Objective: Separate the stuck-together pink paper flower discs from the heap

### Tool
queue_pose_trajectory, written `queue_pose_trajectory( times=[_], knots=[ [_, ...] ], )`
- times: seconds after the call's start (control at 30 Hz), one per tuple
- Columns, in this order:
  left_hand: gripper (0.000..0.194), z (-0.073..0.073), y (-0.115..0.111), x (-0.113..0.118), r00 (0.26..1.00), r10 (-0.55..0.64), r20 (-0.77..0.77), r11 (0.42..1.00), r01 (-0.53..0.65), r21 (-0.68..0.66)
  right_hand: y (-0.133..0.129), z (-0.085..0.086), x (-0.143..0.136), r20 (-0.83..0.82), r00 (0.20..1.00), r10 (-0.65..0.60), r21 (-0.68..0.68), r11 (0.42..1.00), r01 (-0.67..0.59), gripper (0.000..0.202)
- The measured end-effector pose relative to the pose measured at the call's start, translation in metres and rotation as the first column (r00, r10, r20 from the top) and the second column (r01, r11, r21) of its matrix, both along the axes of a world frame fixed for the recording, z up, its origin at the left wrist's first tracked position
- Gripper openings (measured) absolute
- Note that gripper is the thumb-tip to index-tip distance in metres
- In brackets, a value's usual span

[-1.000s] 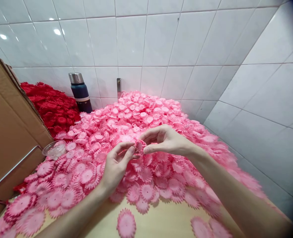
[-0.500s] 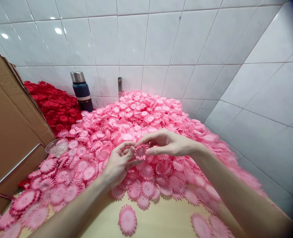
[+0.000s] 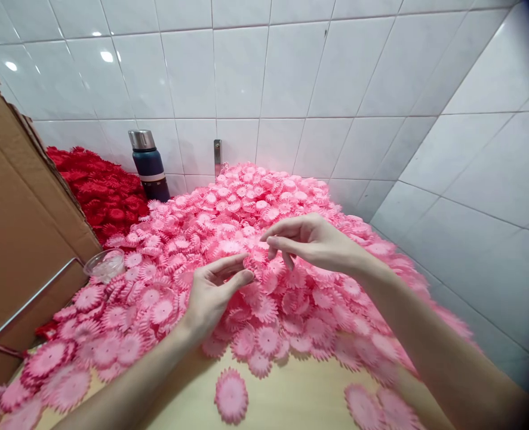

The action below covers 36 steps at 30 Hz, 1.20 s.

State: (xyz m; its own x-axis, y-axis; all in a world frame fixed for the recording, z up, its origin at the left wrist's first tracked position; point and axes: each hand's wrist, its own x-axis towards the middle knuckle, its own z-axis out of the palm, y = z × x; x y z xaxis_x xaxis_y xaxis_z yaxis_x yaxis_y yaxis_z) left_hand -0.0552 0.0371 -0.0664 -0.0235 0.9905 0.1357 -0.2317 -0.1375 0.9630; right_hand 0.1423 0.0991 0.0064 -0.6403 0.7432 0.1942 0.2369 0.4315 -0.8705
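A large heap of pink scalloped flower discs [image 3: 161,310] spreads under and around both hands. My left hand [image 3: 211,292] hovers over the front of the heap, thumb and fingers apart, with nothing seen between them. Higher and to the right is my right hand [image 3: 313,242], its thumb and index fingertips close together in a pinch while the other fingers hang loosely. Whatever that pinch may hold is too small to make out. One separate pink disc [image 3: 231,396] lies on the pale tabletop [image 3: 295,388] below the hands.
A dark blue bottle [image 3: 151,173] with a steel cap stands behind the heap, beside a pile of red discs [image 3: 107,197]. At left are a cardboard box [image 3: 27,227], a clear plastic cup [image 3: 105,266] and a bent metal rod [image 3: 36,301]. Tiled walls [image 3: 286,71] close the back and right.
The pink disc held between both hands has left them. My left fingers have spread apart, and my right hand has moved up and away from the left.
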Motion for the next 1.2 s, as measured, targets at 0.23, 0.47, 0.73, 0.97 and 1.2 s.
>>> queue_pose_trajectory(
  times=[0.23, 0.47, 0.73, 0.97, 1.2],
  knots=[
    [0.03, -0.001, -0.003, 0.003, 0.998, 0.057, -0.028, 0.994, -0.054, 0.099, -0.016, 0.007, -0.011, 0.259, 0.962, 0.09, 0.053, 0.993, -0.107, 0.034],
    [0.032, 0.0, -0.006, 0.004, 0.998, 0.049, -0.043, 0.992, -0.044, 0.119, -0.003, -0.005, -0.009, 0.201, 0.954, 0.223, -0.081, 0.974, -0.211, 0.027],
    [0.036, 0.0, -0.007, 0.003, 0.993, 0.094, -0.071, 0.99, -0.086, 0.109, 0.001, -0.007, -0.007, 0.146, 0.97, 0.193, -0.076, 0.98, -0.184, 0.022],
    [0.034, -0.001, -0.01, 0.005, 0.99, 0.134, -0.04, 0.982, -0.127, 0.141, 0.001, -0.005, -0.007, 0.152, 0.972, 0.178, -0.029, 0.984, -0.175, 0.023],
    [0.036, -0.007, -0.007, 0.003, 0.993, 0.104, -0.059, 0.961, -0.085, 0.263, 0.002, -0.009, -0.007, 0.186, 0.957, 0.224, -0.06, 0.974, -0.216, 0.022]
  ],
)
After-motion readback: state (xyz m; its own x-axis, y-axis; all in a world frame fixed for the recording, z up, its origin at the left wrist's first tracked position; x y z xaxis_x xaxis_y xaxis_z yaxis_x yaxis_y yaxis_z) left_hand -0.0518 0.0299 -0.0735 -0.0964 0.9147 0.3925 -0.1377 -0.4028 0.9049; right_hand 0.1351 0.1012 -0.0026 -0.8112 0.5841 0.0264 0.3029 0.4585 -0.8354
